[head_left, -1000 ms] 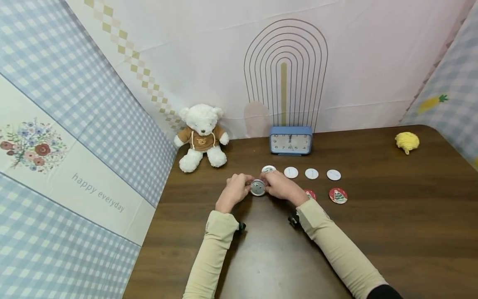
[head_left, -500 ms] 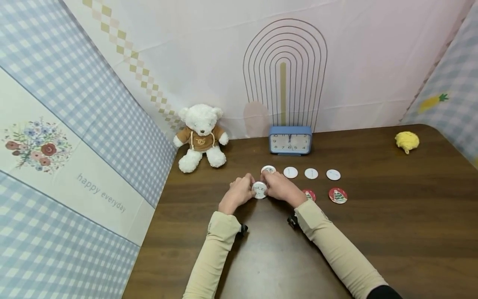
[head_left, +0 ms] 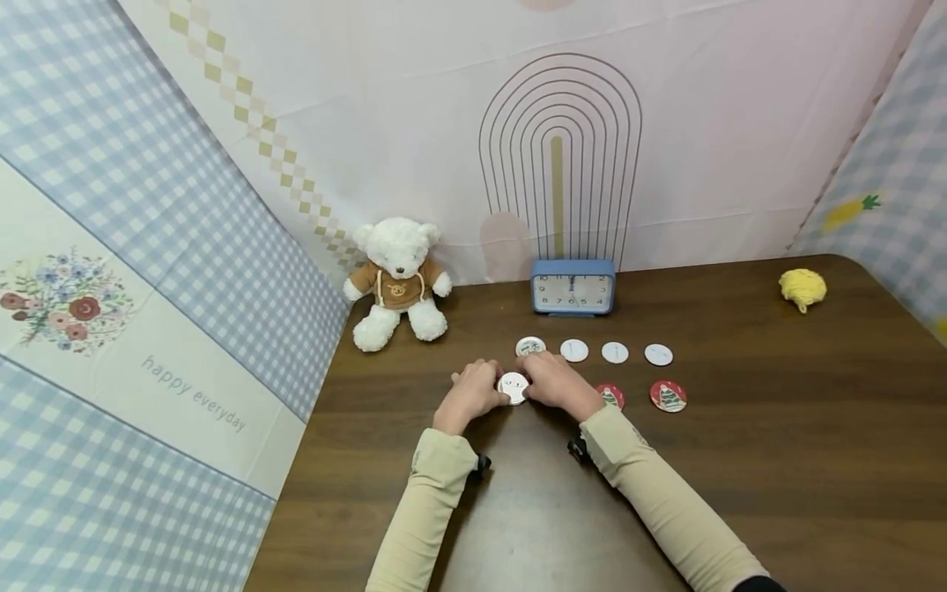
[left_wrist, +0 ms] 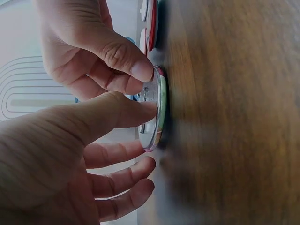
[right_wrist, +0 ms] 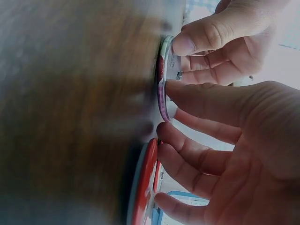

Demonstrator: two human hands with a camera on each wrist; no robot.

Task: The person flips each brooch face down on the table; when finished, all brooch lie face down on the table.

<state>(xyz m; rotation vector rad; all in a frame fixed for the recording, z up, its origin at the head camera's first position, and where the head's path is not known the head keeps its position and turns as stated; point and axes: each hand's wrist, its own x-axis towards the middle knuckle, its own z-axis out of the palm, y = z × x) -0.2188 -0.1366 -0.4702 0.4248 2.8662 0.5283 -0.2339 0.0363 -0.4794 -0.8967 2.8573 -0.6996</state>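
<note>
Both hands hold one round pin badge [head_left: 514, 388] low over the table, its metal back and pin facing up. My left hand [head_left: 472, 396] pinches its left side; in the left wrist view the thumb lies on the back of the badge [left_wrist: 149, 96] and the other fingers are at or below its edge. My right hand [head_left: 556, 383] grips the opposite side, thumb on top. A coloured edge, green and pink, shows on the badge [right_wrist: 163, 79] in the right wrist view. A red badge [right_wrist: 143, 187] lies near the right fingertips there.
Behind the hands runs a row of white round badges [head_left: 574, 351]. Red badges with a tree picture [head_left: 668, 396] lie to the right, one partly covered by the right wrist. A blue clock [head_left: 573, 288], a white teddy bear [head_left: 399, 284] and yellow yarn [head_left: 802, 288] stand farther back.
The badge in the hands has come down slightly and changed tilt; its back looked dark silver and now looks bright. Both hands keep their hold. The head view has shifted a little.
</note>
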